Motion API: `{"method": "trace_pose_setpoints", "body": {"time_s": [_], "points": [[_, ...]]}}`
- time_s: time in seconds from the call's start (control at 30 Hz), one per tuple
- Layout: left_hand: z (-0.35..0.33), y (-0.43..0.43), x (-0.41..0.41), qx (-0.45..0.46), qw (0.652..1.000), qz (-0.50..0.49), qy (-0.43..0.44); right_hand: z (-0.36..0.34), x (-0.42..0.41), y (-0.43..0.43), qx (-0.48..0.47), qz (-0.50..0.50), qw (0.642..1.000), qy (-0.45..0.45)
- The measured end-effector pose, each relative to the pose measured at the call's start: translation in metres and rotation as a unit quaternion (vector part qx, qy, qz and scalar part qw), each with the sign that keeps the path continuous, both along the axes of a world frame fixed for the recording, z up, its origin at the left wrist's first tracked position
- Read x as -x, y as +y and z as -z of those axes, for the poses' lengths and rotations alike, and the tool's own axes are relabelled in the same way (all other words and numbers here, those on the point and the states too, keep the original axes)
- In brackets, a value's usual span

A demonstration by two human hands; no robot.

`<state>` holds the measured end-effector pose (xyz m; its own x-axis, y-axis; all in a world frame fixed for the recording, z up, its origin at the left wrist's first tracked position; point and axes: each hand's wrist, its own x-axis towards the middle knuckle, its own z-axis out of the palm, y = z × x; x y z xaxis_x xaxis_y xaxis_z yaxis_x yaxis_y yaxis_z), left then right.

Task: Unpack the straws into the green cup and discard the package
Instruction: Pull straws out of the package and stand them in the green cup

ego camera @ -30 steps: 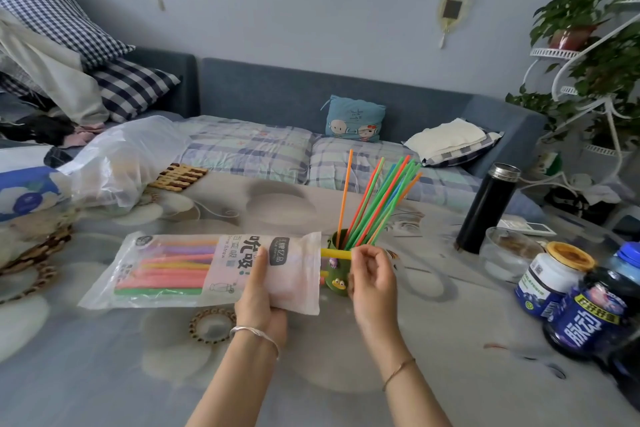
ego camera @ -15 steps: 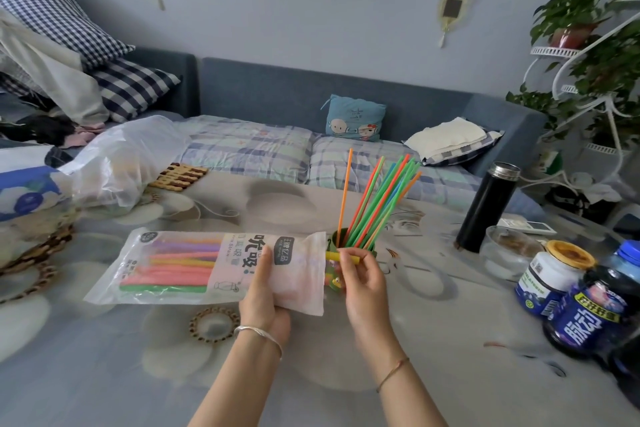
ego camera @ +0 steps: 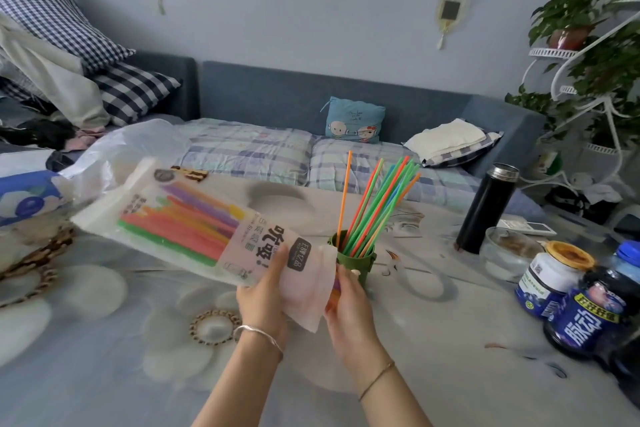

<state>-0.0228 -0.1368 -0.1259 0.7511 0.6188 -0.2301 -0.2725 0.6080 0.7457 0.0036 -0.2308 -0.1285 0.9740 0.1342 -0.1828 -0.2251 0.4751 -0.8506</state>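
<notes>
The package (ego camera: 207, 229) has been tilted since a moment ago: its far end is now raised toward the left edge of the table (ego camera: 104, 374), while its open end is lowered beside the green cup (ego camera: 356, 258). The yellow straw that was seen sliding out of the mouth half a second ago is no longer visible. It is judged that the thick straws (ego camera: 180, 222) are being tipped toward the opening for easier removal, so most of the unpacking remains to be done. The package is pinched near its mouth by the left hand (ego camera: 266, 295). The right hand (ego camera: 346, 305) is curled at the opening; what is held there is hidden by the flap, though coloured straw ends seem to show. Thin straws (ego camera: 377, 204) are already stood in the cup.
</notes>
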Motion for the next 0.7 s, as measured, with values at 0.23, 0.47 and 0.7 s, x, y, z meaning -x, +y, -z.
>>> {"method": "trace_pose_setpoints", "body": {"time_s": [0.23, 0.47, 0.7], "points": [[0.01, 0.013, -0.004, 0.101, 0.993, 0.053, -0.021, 0.005, -0.012, -0.013, 0.254, 0.016, 0.937, -0.239], [0.014, 0.033, -0.006, 0.186, 0.979, 0.072, -0.042, -0.02, -0.019, -0.046, 0.092, 0.134, 0.977, -0.139], [0.016, 0.0, -0.006, 0.159, 0.979, 0.123, -0.026, -0.006, -0.012, -0.014, 0.104, 0.039, 0.991, -0.072]]}}
